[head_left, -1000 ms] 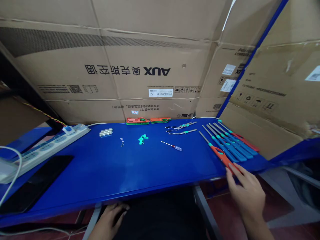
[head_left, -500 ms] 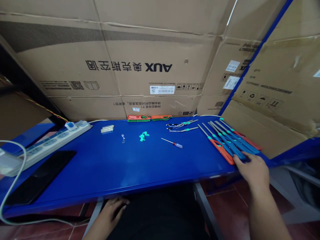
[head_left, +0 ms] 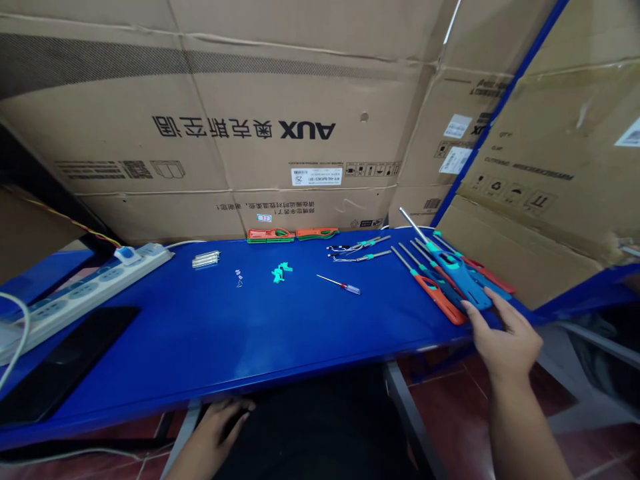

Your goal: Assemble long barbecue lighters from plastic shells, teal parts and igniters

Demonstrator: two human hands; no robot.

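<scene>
Fingers [head_left: 504, 311] hold blue lighter [head_left: 466, 279]; screwdriver [head_left: 351, 289] lies apart.

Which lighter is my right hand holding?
The blue lighter held over the others, its metal rod reaching highest; your right hand pinches its handle.

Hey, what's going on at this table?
Someone is seated at a blue table, their right hand gripping the handle end of a blue long-necked lighter over other lighters, orange and blue among them. Their left hand rests low by the lap, with nothing visible in it. Farther along the table lie a screwdriver and small green plastic pieces.
</scene>
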